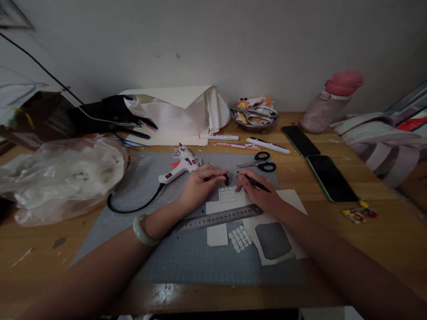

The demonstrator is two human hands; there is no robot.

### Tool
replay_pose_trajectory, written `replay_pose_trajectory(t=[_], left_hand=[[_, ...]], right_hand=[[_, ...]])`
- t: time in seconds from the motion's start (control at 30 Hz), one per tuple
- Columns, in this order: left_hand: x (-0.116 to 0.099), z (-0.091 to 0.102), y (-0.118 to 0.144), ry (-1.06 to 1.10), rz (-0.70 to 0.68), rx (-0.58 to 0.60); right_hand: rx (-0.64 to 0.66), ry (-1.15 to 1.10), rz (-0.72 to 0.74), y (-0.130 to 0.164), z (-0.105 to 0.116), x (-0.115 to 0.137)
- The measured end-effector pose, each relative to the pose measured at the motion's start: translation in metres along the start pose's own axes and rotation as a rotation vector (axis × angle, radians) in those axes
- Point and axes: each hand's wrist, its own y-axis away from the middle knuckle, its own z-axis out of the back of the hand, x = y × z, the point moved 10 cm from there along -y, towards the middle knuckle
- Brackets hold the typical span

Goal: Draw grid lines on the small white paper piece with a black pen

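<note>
My left hand (202, 183) rests on the grey cutting mat (140, 240) and pinches a small black cap (227, 180) at its fingertips. My right hand (260, 192) holds a black pen (257, 182), its tip beside a white card piece (228, 195) with a drawn grid. A metal ruler (218, 218) lies across the white card just below both hands. Several small white cut tiles (240, 238) lie under the ruler, next to a white sheet with a grey square cut-out (272, 241).
A white glue gun (178, 168) with a black cord lies left of my hands. Black scissors (263, 162), markers (267, 145), two phones (330, 178), a pink bottle (328, 104) and a bowl (253, 116) sit behind. A plastic bag (60, 175) fills the left.
</note>
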Motion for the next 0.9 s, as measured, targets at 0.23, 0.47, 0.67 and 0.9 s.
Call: replay_pose_trajectory(t=[0.23,0.47,0.67,0.9], left_hand=[[-0.001,-0.006,0.001,0.011,0.003,0.052],[-0.001,-0.009,0.001,0.002,-0.012,0.087],[-0.004,-0.016,0.002,-0.033,-0.009,0.139],[-0.003,-0.024,0.002,-0.086,-0.025,0.203]], right_hand=[[-0.020,-0.045,-0.056,-0.001,0.000,-0.010],[0.001,0.042,0.035,0.001,-0.001,0.003],[-0.113,-0.023,-0.073,-0.001,0.009,-0.013],[-0.115,-0.058,-0.061,-0.003,0.007,-0.022]])
